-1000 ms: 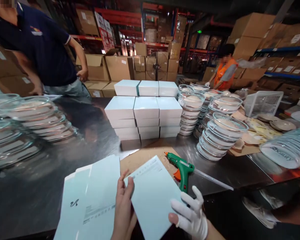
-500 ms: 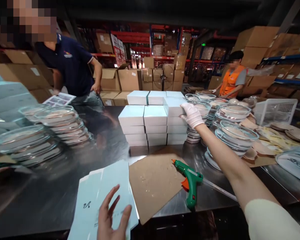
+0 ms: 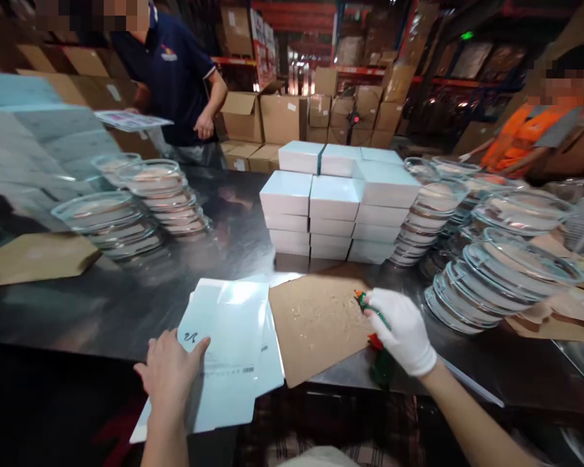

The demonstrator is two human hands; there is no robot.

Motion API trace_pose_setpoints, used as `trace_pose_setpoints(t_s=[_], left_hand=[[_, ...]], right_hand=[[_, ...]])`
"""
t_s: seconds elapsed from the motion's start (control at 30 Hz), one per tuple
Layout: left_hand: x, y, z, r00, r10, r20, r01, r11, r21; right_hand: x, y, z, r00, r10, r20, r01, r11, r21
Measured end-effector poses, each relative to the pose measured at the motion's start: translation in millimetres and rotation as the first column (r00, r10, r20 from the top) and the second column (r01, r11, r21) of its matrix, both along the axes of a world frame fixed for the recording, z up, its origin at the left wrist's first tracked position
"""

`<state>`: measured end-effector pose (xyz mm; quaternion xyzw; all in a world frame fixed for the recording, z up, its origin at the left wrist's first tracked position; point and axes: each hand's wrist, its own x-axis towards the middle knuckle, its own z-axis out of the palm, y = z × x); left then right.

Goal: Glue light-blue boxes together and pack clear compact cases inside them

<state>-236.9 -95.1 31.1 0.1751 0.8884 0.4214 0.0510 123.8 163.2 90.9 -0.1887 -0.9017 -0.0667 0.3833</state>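
With the view taken as a clock face, the dark, shiny metal table point(image 3: 233, 253) is the largest thing, spanning from 9 to 3 o'clock. A person in a navy short-sleeved shirt point(image 3: 172, 78) stands beyond it between 10 and 11. Near the centre, toward 2 o'clock, stands a block of stacked white boxes with pale blue tops point(image 3: 333, 194). Piles of round, clear-rimmed dishes stand at 3 o'clock point(image 3: 496, 279) and at 9.

A brown flat cardboard sheet point(image 3: 311, 331) lies between 5 and 6 o'clock, its surface marked with glossy spots. Beside it, at 7, pale blue printed sheets point(image 3: 228, 350) lie in an overlapping pile.

The bare left hand point(image 3: 170, 370), near 8, is spread wide at the pile's left side, thumb over the top sheet; whether it presses cannot be told.

The white-gloved right hand point(image 3: 401, 331) is closed around a green glue gun with an orange nozzle and trigger point(image 3: 381, 367), between 4 and 5. The nozzle points toward 10, over the cardboard. A thin clear rod point(image 3: 472, 383) lies at 4.
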Motion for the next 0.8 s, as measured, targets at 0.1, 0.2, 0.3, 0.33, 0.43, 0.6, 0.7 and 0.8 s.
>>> trace_pose_setpoints(t_s=[0.1, 0.2, 0.3, 0.33, 0.43, 0.6, 0.7, 0.8], left_hand=[[25.7, -6.4, 28.1, 0.976, 0.192, -0.098, -0.196, 0.980, -0.030], [67.0, -2.2, 54.2, 0.977, 0.058, -0.204, -0.044, 0.996, 0.073], [108.4, 5.2, 57.2, 0.933, -0.345, -0.105, 0.358, 0.923, 0.142], [118.8, 6.0, 53.2, 0.890, -0.455, -0.045, 0.456, 0.876, 0.156], [133.6, 1.6, 35.0, 0.809, -0.584, 0.065, 0.564, 0.802, 0.196], [121.4, -15.3, 12.6, 0.823, -0.562, 0.084, 0.527, 0.810, 0.258], [118.3, -20.3, 3.2, 0.702, -0.711, 0.045, 0.689, 0.694, 0.211], [128.5, -21.3, -8.9, 0.478, -0.878, -0.032, 0.876, 0.474, 0.086]], right_hand=[[9.4, -56.5, -40.0, 0.991, 0.067, -0.119, -0.083, 0.988, -0.131], [-3.1, -84.6, -25.9, 0.971, 0.063, -0.231, -0.105, 0.979, -0.177], [-19.9, -92.7, 5.0, 0.970, 0.089, -0.226, -0.127, 0.979, -0.159], [-22.4, -92.8, 10.8, 0.971, 0.092, -0.220, -0.136, 0.972, -0.193], [-16.8, -90.9, 8.9, 0.980, 0.086, -0.179, -0.160, 0.877, -0.453], [12.5, -91.4, -16.2, 0.979, 0.199, -0.049, -0.118, 0.351, -0.929], [24.1, -101.9, -32.2, 0.879, 0.449, -0.162, -0.134, -0.092, -0.987], [30.5, -118.2, -55.5, 0.809, 0.530, -0.254, -0.025, -0.401, -0.916]])
